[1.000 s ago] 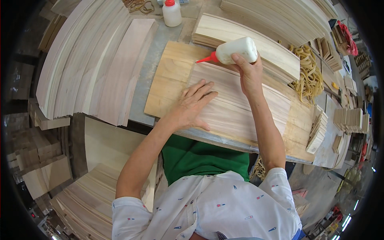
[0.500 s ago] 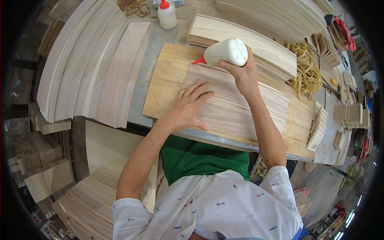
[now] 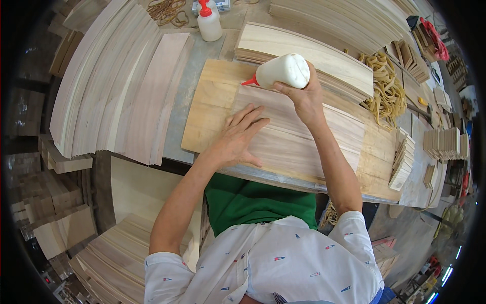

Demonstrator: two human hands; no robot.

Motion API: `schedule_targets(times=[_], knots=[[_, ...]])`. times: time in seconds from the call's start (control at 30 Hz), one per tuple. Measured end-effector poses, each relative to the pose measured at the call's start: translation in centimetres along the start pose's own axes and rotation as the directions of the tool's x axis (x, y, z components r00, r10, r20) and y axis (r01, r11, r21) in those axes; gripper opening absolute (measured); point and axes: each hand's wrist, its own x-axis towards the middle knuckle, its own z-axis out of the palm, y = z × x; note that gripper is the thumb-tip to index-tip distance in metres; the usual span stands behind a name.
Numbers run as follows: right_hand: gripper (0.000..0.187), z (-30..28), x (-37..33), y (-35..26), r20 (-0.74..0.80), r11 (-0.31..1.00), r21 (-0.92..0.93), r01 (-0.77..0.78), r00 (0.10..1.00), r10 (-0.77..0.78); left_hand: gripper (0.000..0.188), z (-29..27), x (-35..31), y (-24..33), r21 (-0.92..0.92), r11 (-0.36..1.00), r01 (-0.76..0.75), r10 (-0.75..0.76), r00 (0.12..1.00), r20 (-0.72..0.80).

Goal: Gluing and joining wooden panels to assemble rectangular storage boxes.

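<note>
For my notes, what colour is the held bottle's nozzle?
The nozzle is red, seen best in the head view.

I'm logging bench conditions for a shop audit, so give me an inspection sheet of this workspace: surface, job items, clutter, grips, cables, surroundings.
Surface: grey bench with a pale wooden board on it.
Job items: wood strips lying on the board; white bottle tilted, red nozzle at their far-left corner, contact unclear.
Clutter: heap of tan bands; another red-topped bottle, upright; large board stack at left.
Grips: left grip spread on the strips; right grip closed around the bottle.
Cables: none clearly made out.
Surroundings: more wood stacked below at left; lights at lower right.
</note>
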Motion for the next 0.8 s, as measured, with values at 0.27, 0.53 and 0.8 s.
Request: schedule_targets(times=[0.27, 0.53, 0.8], knots=[[0.065, -0.9, 0.0, 0.1, -0.017, 0.994, 0.108, -0.027, 0.999, 0.029, 0.110, 0.0, 0.0, 0.1, -0.004, 1.000, -0.004, 0.004, 1.000, -0.012], [0.059, -4.9, -1.5, -0.6, -0.101, 0.998, 0.058, -0.039, 0.994, 0.045, 0.107, 0.0, 0.0, 0.3, -0.023, 1.000, 0.010, -0.010, 1.000, -0.007], [0.059, -11.2, -4.5, -0.8, -0.221, 0.999, -0.003, -0.032, 0.975, 0.030, 0.107, -0.4, 0.3, 1.1, 0.013, 0.997, 0.072, -0.072, 0.996, 0.050]])
